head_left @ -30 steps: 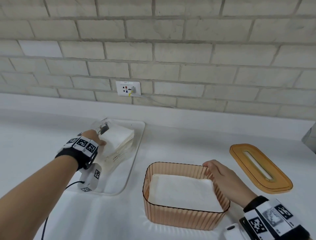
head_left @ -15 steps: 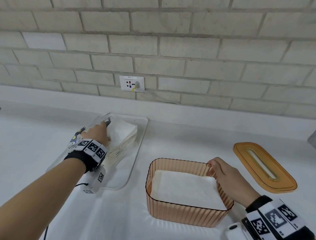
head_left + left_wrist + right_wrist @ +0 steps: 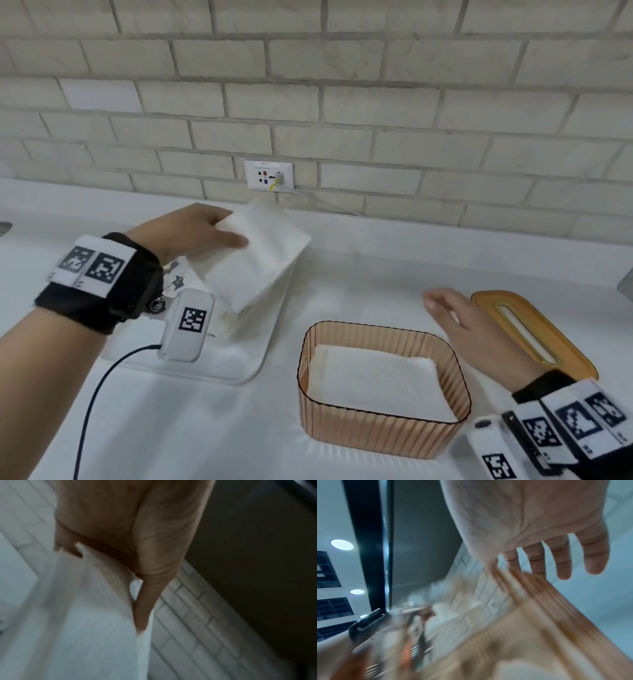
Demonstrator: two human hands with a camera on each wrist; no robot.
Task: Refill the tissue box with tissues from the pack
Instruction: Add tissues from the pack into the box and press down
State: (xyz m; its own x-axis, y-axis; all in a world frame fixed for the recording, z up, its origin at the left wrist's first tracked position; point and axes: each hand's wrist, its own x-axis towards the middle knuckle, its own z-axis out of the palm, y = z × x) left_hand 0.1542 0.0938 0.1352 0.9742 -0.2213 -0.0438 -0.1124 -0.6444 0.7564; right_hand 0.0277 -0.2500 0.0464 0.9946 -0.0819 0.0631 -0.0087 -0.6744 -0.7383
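Observation:
My left hand [image 3: 209, 233] grips a thick stack of white tissues [image 3: 260, 253], lifted and tilted above the white tray [image 3: 239, 363]; the thumb lies on top, fingers hidden beneath. The left wrist view shows the same tissue stack [image 3: 96, 628] pinched under my thumb. The clear plastic pack [image 3: 178, 281] lies on the tray under my wrist. The amber ribbed tissue box [image 3: 380, 428] stands open in front of me with a layer of tissues [image 3: 373, 380] inside. My right hand [image 3: 445, 308] hovers open just beyond the box's far right corner, fingers spread [image 3: 561, 563], touching nothing.
The amber lid [image 3: 534, 335] with its slot lies on the white counter right of the box. A wall socket [image 3: 269, 175] with a plugged cable sits on the brick wall behind. A black cable [image 3: 92, 394] runs from my left wrist unit.
My left hand has lifted the tissue stack out of the pack and up to the right. My right hand has let go of the box rim and risen, open.

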